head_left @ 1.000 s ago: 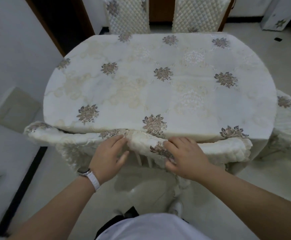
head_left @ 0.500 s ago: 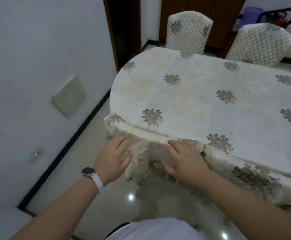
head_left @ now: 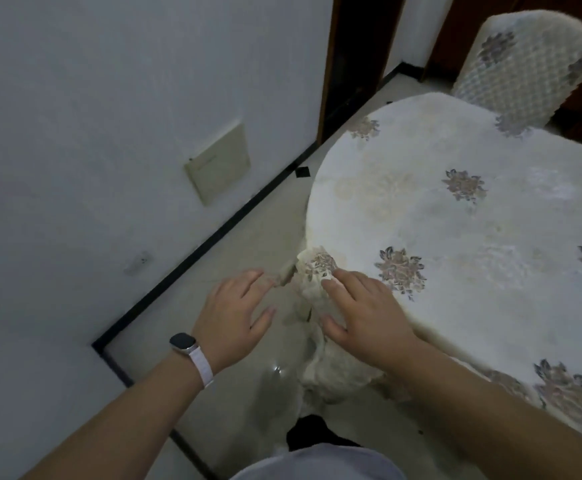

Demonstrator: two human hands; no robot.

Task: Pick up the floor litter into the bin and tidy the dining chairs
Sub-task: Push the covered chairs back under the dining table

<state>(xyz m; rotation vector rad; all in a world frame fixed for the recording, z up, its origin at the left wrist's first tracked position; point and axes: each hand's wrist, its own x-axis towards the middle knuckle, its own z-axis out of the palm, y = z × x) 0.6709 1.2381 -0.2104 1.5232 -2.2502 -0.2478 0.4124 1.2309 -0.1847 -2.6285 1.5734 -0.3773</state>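
As the dining chair is sitting tucked at the table's near edge, the right hand is resting flat on its back, the left hand hovering released; 2 level palms should be squaring it.

The tabletop fills the right side; a far chair stands behind its far edge, at upper right; a near chair sits against its near left edge; the right hand lies on that chair's back; the left hand is just left of it, above the floor; the wall runs along the left, with a doorway at its far end.
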